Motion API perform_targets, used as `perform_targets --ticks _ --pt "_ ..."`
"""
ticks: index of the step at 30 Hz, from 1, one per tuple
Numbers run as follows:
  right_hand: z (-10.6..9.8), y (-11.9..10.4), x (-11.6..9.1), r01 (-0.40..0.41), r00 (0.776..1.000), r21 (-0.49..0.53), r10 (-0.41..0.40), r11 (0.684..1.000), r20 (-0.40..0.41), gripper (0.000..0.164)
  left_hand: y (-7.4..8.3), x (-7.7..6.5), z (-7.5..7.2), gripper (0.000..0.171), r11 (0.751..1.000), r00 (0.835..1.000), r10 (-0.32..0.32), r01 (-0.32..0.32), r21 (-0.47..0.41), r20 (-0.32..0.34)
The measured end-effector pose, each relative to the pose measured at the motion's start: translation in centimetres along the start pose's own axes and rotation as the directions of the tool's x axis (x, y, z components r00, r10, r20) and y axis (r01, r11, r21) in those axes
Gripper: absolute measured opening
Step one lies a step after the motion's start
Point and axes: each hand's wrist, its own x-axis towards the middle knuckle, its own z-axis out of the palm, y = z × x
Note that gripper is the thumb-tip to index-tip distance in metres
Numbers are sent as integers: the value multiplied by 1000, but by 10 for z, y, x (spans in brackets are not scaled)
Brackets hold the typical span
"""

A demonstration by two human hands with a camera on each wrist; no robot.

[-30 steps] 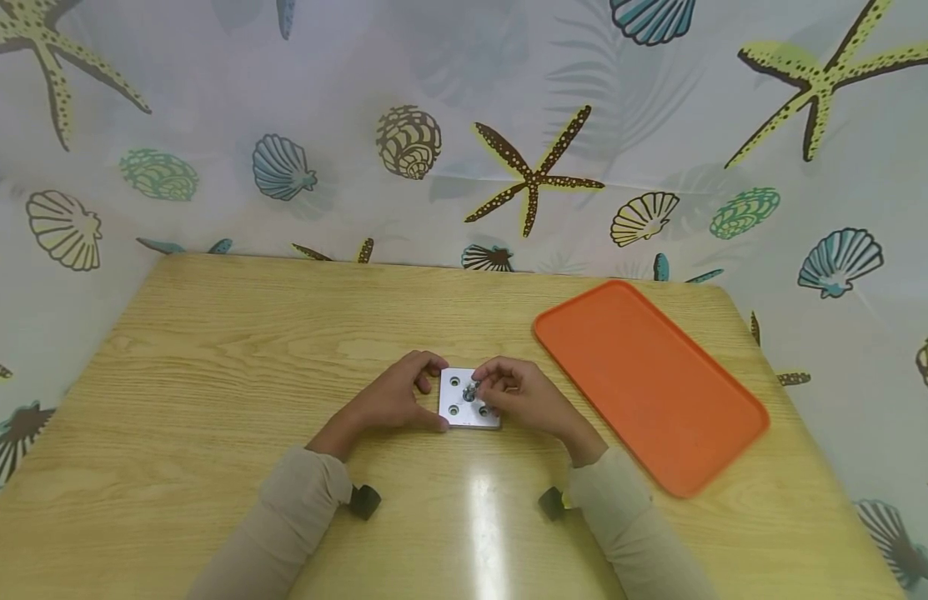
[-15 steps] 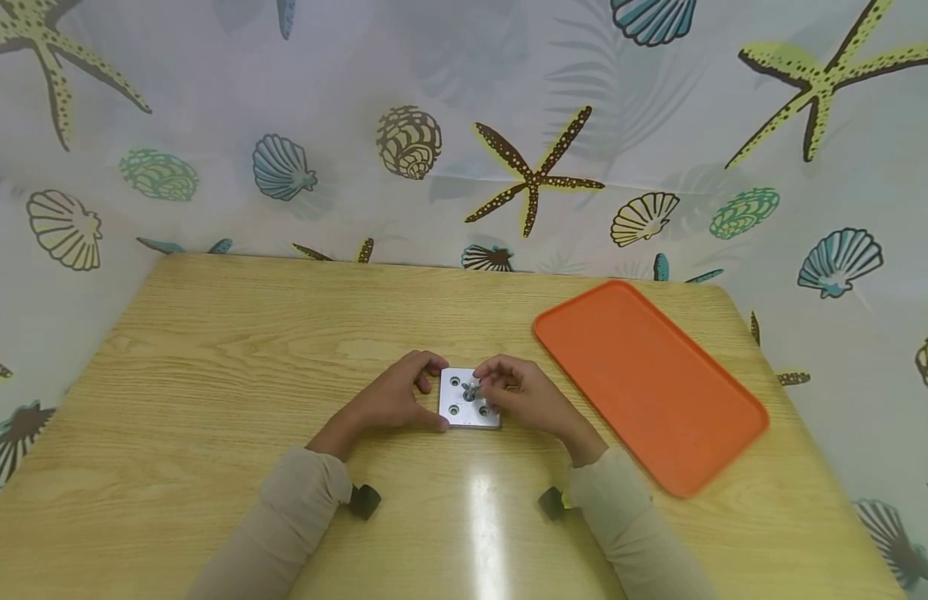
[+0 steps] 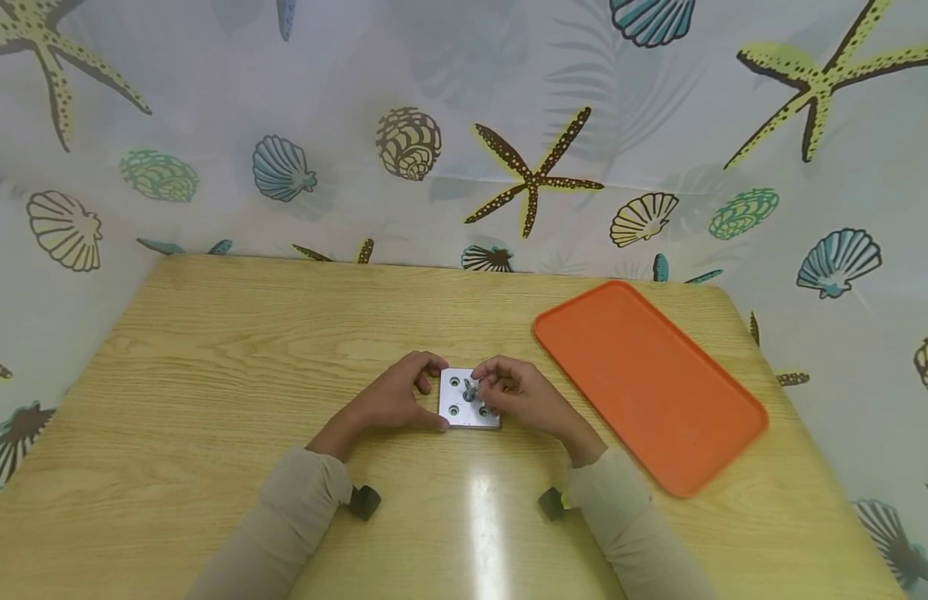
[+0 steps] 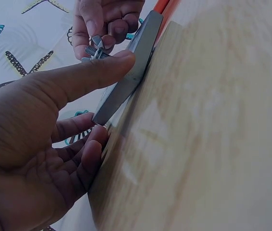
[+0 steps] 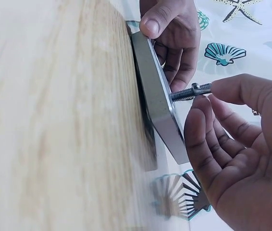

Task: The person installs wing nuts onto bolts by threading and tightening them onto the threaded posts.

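Note:
A square silver metal plate (image 3: pixel 469 419) with several holes lies on the wooden table. From its middle rises a threaded bolt (image 5: pixel 181 95), which carries a wing nut (image 5: pixel 201 89). My left hand (image 3: pixel 396 393) holds the plate from the left, its thumb on the near edge and its fingers at the far corner. With thumb and forefinger, my right hand (image 3: pixel 527 395) pinches the wing nut. In the left wrist view one wing of the nut (image 4: pixel 97 42) sticks up beside those fingertips. The right fingers hide part of the plate's right side in the head view.
An orange tray (image 3: pixel 651 383) lies at an angle on the right of the wooden table (image 3: pixel 268 333), close to the right forearm. Behind the table hangs a white cloth (image 3: pixel 343 83) printed with shells and starfish.
The wing nut's wings point differently from frame to frame, so it has turned, and the right fingertips have shifted slightly around it. The left hand and the plate stay in place.

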Motion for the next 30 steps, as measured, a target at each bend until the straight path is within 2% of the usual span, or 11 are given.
perform_targets --ticks 7,16,30 --pt "0 -1 0 16 1000 23 -16 1000 8 26 -1 0 0 81 1000 1000 6 -6 4 2" --pt "2 -1 0 21 999 -12 -20 1000 26 32 -2 0 1 80 1000 1000 5 -5 19 -1" --pt "1 -1 0 0 1000 -20 0 1000 19 27 -3 1 1 80 1000 1000 1 -1 9 -1"
